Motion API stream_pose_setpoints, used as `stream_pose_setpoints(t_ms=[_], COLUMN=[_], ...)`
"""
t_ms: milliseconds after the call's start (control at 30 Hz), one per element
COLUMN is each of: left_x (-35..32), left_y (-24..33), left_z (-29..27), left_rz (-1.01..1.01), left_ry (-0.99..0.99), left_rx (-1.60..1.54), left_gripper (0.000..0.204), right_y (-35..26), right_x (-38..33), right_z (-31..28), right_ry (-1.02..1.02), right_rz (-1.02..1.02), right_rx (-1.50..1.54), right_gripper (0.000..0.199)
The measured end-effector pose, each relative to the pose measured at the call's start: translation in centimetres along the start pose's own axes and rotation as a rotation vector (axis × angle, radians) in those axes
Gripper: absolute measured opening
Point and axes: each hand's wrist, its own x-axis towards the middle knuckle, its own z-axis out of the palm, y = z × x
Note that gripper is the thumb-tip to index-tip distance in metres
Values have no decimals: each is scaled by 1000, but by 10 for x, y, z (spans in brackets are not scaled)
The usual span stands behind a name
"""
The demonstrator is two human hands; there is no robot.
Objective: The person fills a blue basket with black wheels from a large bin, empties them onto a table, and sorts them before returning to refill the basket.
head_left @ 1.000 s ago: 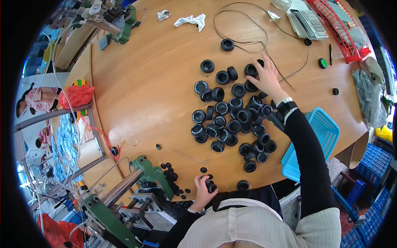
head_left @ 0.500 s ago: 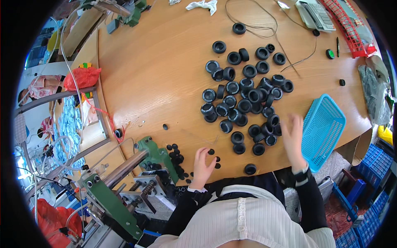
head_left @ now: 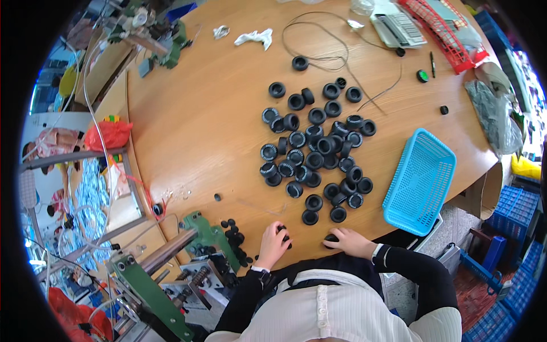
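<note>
A round wooden table (head_left: 199,114) carries roughly forty black rubber rings (head_left: 319,148) spread in one loose cluster, with one blue basket (head_left: 421,179) just to their right. At the near edge, the left hand (head_left: 272,246) curls around one small black part (head_left: 283,231); the right hand (head_left: 348,241) lies fingers-down on one ring (head_left: 330,237)

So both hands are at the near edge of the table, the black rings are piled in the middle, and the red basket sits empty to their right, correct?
Not quite: the head view shows the basket beside the black rings is blue, not red. It is empty, and the left hand and right hand are at the near edge of the table.
</note>
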Motion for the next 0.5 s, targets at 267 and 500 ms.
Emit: stream_pose_setpoints(t_ms=[267,500], left_x=[32,157], left_y=[6,9], left_z=[-29,-88], left_rz=[-37,123], left_ry=[219,526], left_rx=[-55,-113], left_gripper=[18,20], right_y=[-13,19], right_x=[61,64], right_z=[-31,-93], right_ry=[301,996], right_rz=[282,693], right_rx=[-86,155], right_gripper=[56,60])
